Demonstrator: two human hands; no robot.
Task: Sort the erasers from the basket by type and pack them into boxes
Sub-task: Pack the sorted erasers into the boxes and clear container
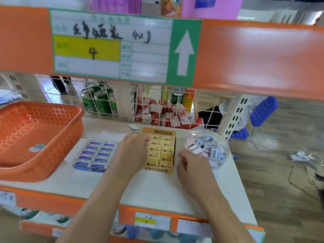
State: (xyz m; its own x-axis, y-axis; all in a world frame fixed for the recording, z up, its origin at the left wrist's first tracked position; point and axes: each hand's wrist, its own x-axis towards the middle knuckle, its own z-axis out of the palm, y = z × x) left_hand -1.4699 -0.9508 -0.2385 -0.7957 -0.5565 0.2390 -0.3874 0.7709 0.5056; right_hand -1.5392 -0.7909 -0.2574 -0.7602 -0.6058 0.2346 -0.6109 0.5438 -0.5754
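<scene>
An orange perforated basket (35, 137) stands at the left of the white shelf, with one small pale eraser (37, 147) on its floor. A blue box (95, 155) beside it is filled with rows of blue-and-white erasers. A yellow box (162, 151) of yellow 2B erasers sits in the middle. My left hand (131, 149) rests over the yellow box's left edge, fingers bent at its far corner; whether it holds anything is hidden. My right hand (191, 165) hovers just right of the yellow box with loosely curled fingers, holding nothing visible.
A clear round tub (207, 149) of small pink and blue items stands at the right. Behind a wire grid (122, 109) are green cans and red-and-white boxes. An orange shelf beam with a label (112, 46) hangs overhead. The shelf's front edge (157, 213) is near me.
</scene>
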